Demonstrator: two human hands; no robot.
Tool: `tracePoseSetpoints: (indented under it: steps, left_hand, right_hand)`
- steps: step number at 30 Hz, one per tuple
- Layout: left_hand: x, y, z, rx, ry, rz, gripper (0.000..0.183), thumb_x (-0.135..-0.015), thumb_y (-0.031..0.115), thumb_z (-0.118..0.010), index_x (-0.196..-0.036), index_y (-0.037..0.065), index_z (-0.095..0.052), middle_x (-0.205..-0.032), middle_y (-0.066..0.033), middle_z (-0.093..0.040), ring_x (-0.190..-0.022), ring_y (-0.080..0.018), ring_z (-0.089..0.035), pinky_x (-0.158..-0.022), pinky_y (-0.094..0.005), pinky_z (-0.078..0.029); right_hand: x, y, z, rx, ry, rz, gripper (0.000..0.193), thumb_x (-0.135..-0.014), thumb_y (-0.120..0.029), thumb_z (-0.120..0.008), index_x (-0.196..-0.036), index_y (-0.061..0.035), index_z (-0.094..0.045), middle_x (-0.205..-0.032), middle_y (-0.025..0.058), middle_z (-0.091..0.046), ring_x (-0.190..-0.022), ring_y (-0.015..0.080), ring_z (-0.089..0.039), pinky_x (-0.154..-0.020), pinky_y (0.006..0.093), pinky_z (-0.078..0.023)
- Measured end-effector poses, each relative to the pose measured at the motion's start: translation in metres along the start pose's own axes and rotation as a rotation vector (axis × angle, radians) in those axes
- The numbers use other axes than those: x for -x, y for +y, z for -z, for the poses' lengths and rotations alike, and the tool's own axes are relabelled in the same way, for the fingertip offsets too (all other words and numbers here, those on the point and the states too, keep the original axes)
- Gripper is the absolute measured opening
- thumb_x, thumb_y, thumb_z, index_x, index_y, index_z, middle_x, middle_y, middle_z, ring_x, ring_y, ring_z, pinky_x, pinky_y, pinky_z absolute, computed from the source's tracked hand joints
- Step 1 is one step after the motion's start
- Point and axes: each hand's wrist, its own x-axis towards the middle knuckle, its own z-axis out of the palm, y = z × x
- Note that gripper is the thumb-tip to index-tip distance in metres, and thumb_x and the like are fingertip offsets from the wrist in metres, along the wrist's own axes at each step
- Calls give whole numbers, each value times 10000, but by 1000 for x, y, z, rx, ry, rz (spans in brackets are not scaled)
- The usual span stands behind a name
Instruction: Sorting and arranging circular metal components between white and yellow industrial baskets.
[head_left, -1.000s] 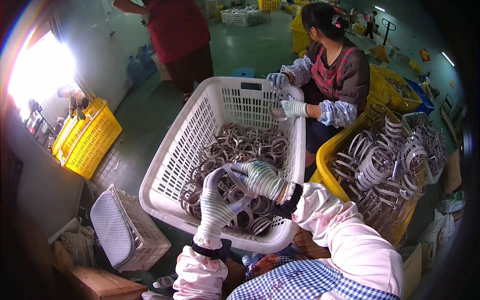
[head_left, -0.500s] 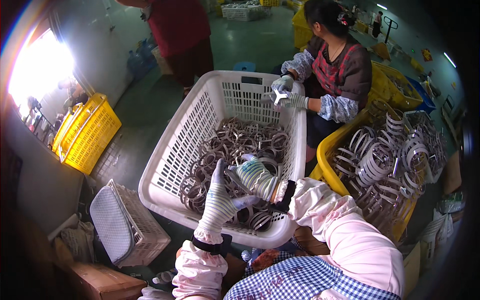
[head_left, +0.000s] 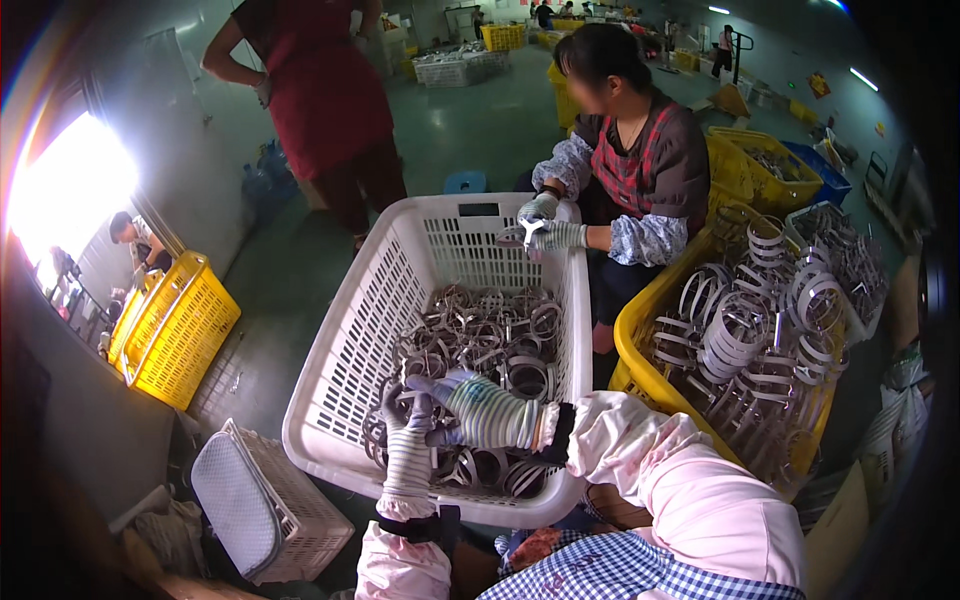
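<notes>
Both my hands wear striped gloves and meet over the near left part of a white slatted basket [head_left: 345, 290]. Inside the basket lies a tangled heap of grey metal rings [head_left: 480, 330]. My left hand [head_left: 408, 450] points upward with its fingers bent in at the top. My right hand [head_left: 490, 412] reaches across from the right, its fingers over the left fingertips and its thumb below. The fingers close around a spot where I cannot make out any piece. At the basket's far right corner, a seated co-worker [head_left: 640, 160] holds a pale three-armed metal piece [head_left: 531, 229] in gloved hands.
A yellow crate [head_left: 628, 345] heaped with larger metal rings [head_left: 745, 335] stands close on my right. To the left are a pale crate with a quilted pad [head_left: 235, 505] and a yellow basket [head_left: 185, 330]. Another person [head_left: 330, 90] stands behind the white basket.
My right hand has moved left and down onto my left fingertips; the dark strip it held is out of sight. My left fingers have bent in. The co-worker's head has turned toward the basket.
</notes>
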Motion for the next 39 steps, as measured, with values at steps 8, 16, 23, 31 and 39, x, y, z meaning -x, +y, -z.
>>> tracePoseSetpoints:
  steps: [8,16,23,31,39]
  left_hand:
    - [7,23,8,266,-213,133,393,-996,31,-550,-1386,46,-504,-1234,-77,-623,-1035,-168,-645,-872,-303,-557]
    - [10,23,5,194,-52,49,253,-946,46,-655,-1186,-33,-635,-1075,-116,-706,-902,-185,-696,-844,-310,-597]
    - [9,28,-3,250,-179,-88,410,-908,66,-715,-1281,-38,-583,-1164,-114,-684,-986,-177,-679,-879,-297,-566]
    - [8,20,5,38,-149,-85,408,-929,76,-691,-1301,-37,-568,-1187,-146,-673,-973,-182,-690,-814,-312,-594]
    - [2,10,-3,188,-377,63,759,-871,137,-771,-1501,83,-350,-1309,-72,-534,-1090,-130,-562,-913,-278,-506]
  right_hand:
    - [-11,4,33,-608,-103,-435,467,-983,-311,-639,-1335,-23,-530,-1094,145,-685,-1019,192,-629,-922,313,-488]
    - [-7,5,32,-783,-50,-509,323,-995,-105,-609,-1307,-25,-589,-1113,30,-676,-1021,73,-611,-889,215,-498]
    - [-13,3,41,-815,112,-460,288,-962,-185,-674,-1204,-31,-661,-1034,34,-711,-920,93,-637,-820,238,-513]
    - [-6,26,43,-841,76,-423,244,-992,-80,-603,-1226,-24,-644,-1064,29,-702,-985,100,-653,-876,235,-523]
    - [-7,-4,33,-457,-13,-380,300,-932,-15,-631,-1232,-6,-636,-1109,86,-716,-1012,152,-671,-917,286,-524]
